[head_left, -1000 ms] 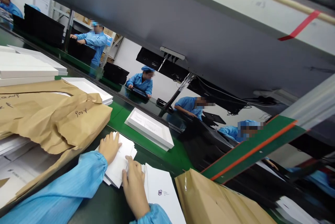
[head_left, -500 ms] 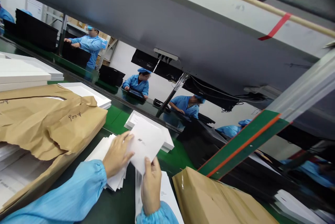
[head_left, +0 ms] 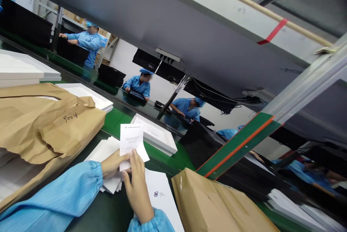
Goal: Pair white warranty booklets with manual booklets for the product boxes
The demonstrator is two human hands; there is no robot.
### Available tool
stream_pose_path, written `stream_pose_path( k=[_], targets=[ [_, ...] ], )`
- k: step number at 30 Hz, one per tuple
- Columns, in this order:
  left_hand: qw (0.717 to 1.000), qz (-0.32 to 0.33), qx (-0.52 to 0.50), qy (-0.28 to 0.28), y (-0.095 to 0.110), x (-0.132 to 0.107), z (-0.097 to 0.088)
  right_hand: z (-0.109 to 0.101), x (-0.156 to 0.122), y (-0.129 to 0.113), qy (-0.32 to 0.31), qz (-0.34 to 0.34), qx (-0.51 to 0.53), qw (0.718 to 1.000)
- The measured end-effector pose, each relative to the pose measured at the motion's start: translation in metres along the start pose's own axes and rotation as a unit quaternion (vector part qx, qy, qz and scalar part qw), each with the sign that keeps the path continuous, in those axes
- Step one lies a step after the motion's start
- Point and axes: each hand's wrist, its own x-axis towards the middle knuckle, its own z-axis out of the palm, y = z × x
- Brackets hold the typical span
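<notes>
A white warranty leaflet, headed "WARRANTY POLICY" in grey print, stands tilted up between both hands. My left hand pinches its lower left edge. The fingertips of my right hand press on the leaflet's lower front, with the thumb just below. Under my left hand lies a loose stack of white papers. To the right of my right wrist is a white printed stack with a small dark logo. Beyond the leaflet, an open white box with printing inside rests on the green belt.
At left, a torn brown paper package holds white papers. White box parts are piled behind it. A brown wrapped parcel sits at right, near a slanted green-and-orange post. Several people in blue work across the line.
The leaflet's printed "WARRANTY POLICY" side now faces me, where a side with a small logo showed before. Both hands have shifted left, and my right fingers have come up onto the leaflet.
</notes>
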Motion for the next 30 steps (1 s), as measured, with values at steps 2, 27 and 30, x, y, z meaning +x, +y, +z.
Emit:
stream_pose_path(
  k=[2,27,30],
  targets=[
    [0.999,0.004,-0.003,0.044,-0.001,0.001,-0.003,-0.014,0.0,-0.002,-0.035,-0.005,0.01,0.999],
    [0.996,-0.026,0.007,0.082,-0.003,0.004,-0.019,-0.094,-0.087,0.072,0.128,0.258,-0.203,0.936],
    [0.996,-0.048,0.017,0.078,-0.001,0.004,-0.017,-0.099,-0.07,0.054,0.202,0.252,-0.085,0.943]
  ],
)
